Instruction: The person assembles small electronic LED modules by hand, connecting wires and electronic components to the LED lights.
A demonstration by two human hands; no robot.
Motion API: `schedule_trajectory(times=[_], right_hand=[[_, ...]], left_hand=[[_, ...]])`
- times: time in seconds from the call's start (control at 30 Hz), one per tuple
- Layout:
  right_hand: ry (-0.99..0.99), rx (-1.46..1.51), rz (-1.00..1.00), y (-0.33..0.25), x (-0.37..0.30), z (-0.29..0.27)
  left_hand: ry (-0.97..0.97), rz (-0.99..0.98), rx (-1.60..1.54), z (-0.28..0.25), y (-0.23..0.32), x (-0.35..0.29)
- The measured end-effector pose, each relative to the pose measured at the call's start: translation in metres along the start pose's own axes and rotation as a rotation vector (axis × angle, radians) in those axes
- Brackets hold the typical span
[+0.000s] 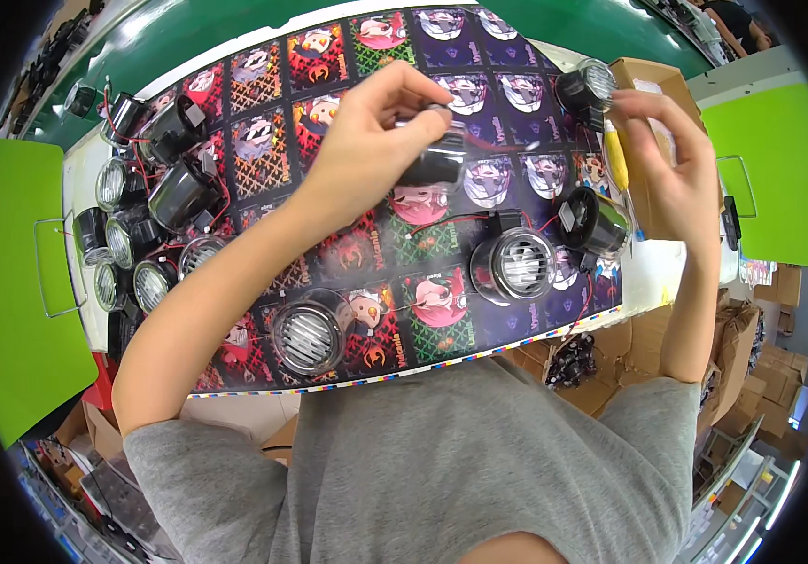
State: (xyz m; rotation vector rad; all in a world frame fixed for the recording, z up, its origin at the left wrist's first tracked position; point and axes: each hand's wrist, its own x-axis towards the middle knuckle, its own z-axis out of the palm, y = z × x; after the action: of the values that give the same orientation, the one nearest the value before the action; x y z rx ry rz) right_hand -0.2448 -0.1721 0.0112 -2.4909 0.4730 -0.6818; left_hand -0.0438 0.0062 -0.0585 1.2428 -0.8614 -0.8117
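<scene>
My left hand (380, 136) is closed, thumb and index finger pinched over a black cylindrical unit (435, 162) with a clear rim. Its body is partly hidden beneath the fingers and slightly blurred; a thin red wire trails from it to the right. Over at the right, my right hand (676, 164) has its fingers bent but apart, with nothing visible between them. Its fingertips are close to another black unit (587, 86) with a clear ribbed end; I cannot tell whether they touch. Just below lies a yellow-handled tool (617, 160).
Several similar wired units (178, 193) crowd the left side. Separate ones stand at front centre (308, 334), right of centre (521, 263) and farther right (594, 223). A printed sheet (348, 254) with cartoon pictures covers the table. A cardboard box (653, 80) stands at the back right.
</scene>
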Motion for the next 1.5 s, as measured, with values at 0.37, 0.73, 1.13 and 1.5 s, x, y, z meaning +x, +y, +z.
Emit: schedule_trajectory(times=[0.37, 0.73, 1.13, 1.5], right_hand=[[-0.354, -0.313, 0.518, 0.133, -0.025, -0.055], [-0.232, -0.348, 0.326, 0.114, -0.027, -0.04], [-0.345, -0.101, 0.415, 0.148, -0.019, -0.049], [0.108, -0.597, 0.346, 0.092, 0.002, -0.07]], left_hand=[[-0.12, 0.08, 0.258, 0.015, 0.027, -0.007], [-0.092, -0.234, -0.309, -0.007, 0.043, 0.015], [-0.157, -0.249, -0.278, -0.008, 0.042, 0.009], [-0.098, -0.291, -0.003, -0.012, 0.057, -0.003]])
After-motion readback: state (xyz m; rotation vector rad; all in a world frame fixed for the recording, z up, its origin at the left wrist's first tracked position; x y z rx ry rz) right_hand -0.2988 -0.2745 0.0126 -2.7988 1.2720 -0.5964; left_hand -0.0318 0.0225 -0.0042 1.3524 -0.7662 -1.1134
